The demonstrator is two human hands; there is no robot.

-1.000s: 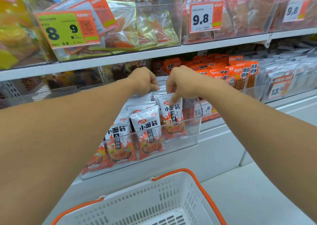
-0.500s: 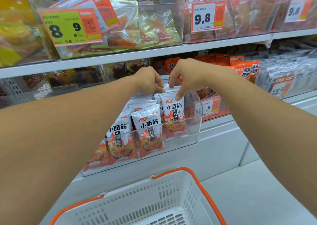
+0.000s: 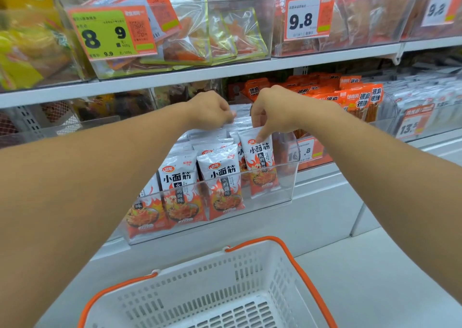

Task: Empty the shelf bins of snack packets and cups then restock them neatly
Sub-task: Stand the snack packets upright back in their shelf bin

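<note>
A clear plastic bin (image 3: 287,190) on the lower shelf holds several white-and-orange snack packets (image 3: 222,182) standing in rows. My left hand (image 3: 211,110) has its fingers curled over the tops of the packets at the back of the bin. My right hand (image 3: 272,112) pinches the top edge of the rightmost front packet (image 3: 261,162), thumb and forefinger on its white seal. Both forearms reach in from the lower corners. A white basket (image 3: 205,290) with an orange rim sits below the bin, and nothing shows inside it.
The upper shelf carries clear bins of orange and green-edged packets (image 3: 200,32) with price tags 8.9 and 9.8. Orange stick-snack packets (image 3: 350,95) fill the bin to the right, grey packets (image 3: 430,95) beyond. A white shelf base and pale floor lie below.
Both hands have stayed on the packet tops with only small shifts; the right hand's pinch on the rightmost packet has lifted its top edge slightly. The view has moved a little.
</note>
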